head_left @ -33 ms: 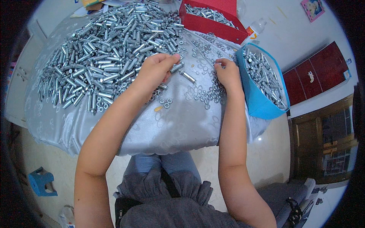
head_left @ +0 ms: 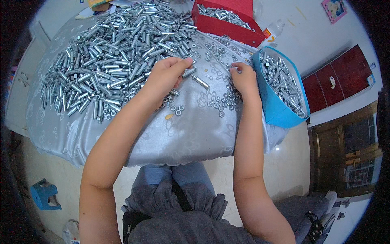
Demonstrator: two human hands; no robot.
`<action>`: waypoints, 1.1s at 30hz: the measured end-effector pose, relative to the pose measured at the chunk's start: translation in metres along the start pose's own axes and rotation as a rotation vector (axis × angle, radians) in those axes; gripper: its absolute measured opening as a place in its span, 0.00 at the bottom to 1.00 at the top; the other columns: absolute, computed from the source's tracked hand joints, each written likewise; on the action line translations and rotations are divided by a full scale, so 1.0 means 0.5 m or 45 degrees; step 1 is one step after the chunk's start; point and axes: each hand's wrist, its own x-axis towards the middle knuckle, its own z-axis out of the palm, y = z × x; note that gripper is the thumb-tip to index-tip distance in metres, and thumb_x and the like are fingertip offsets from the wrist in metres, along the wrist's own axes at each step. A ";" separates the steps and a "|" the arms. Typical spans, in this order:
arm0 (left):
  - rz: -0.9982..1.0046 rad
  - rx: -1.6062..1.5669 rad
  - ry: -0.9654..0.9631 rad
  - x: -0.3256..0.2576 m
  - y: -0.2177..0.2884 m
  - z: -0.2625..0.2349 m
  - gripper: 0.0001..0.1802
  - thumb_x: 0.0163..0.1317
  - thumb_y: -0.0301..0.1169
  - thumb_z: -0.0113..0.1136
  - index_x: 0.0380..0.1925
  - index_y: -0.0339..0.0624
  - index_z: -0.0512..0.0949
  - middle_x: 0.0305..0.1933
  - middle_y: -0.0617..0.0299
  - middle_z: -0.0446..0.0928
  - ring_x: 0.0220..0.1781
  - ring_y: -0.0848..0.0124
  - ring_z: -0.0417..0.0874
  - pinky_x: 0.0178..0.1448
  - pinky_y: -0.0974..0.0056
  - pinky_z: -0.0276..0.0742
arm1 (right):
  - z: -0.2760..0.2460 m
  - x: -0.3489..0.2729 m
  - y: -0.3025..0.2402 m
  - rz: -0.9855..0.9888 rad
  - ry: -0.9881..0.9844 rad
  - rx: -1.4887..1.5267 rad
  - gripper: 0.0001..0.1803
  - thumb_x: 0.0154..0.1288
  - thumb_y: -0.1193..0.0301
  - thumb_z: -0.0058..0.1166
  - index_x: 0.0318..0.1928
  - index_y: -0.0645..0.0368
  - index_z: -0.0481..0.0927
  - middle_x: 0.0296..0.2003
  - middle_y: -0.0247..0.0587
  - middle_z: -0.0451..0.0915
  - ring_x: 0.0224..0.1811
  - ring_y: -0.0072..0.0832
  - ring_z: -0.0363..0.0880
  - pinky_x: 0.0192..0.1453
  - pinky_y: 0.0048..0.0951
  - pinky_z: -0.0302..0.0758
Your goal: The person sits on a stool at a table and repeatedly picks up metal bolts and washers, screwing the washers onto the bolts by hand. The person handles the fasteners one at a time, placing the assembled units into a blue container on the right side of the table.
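While a heap of metal sleeve bolts (head_left: 118,57) fills the upper left of the frame, a red box (head_left: 221,30) of similar pieces stands at top centre, near a clear bottle (head_left: 276,27). Right of centre, a blue box (head_left: 278,116), also filled, stands just beside the right hand (head_left: 244,79). Loose nuts (head_left: 221,101) lie scattered on the silvery tablecloth (head_left: 183,150) near that hand, which hides some of them. The left hand (head_left: 164,74) covers the heap's right edge. Just above frame centre, a loose bolt (head_left: 201,82) slants from upper left to lower right. Beside the left fingertips, a second bolt (head_left: 188,72) slants from lower left to upper right. Both hands have curled fingers; I cannot tell whether either grips anything.
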 end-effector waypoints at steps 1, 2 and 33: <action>0.010 0.006 -0.008 0.000 0.000 0.000 0.15 0.56 0.42 0.54 0.25 0.41 0.73 0.16 0.73 0.59 0.17 0.81 0.58 0.22 0.74 0.51 | 0.000 0.004 0.004 0.011 0.009 0.003 0.13 0.50 0.67 0.53 0.37 0.54 0.80 0.35 0.52 0.78 0.42 0.46 0.74 0.49 0.40 0.70; 0.021 0.011 -0.016 0.000 0.000 -0.001 0.15 0.56 0.42 0.54 0.26 0.41 0.73 0.16 0.73 0.59 0.17 0.81 0.58 0.22 0.74 0.51 | 0.000 0.005 0.006 0.023 0.019 0.005 0.13 0.50 0.67 0.53 0.38 0.54 0.80 0.35 0.52 0.78 0.42 0.45 0.75 0.49 0.39 0.70; 0.047 0.013 0.045 -0.006 -0.002 0.007 0.14 0.56 0.41 0.55 0.25 0.42 0.75 0.16 0.74 0.61 0.17 0.82 0.58 0.21 0.74 0.51 | -0.015 -0.022 -0.052 -0.274 -0.218 0.172 0.15 0.41 0.62 0.62 0.32 0.52 0.82 0.34 0.51 0.77 0.42 0.46 0.73 0.50 0.37 0.67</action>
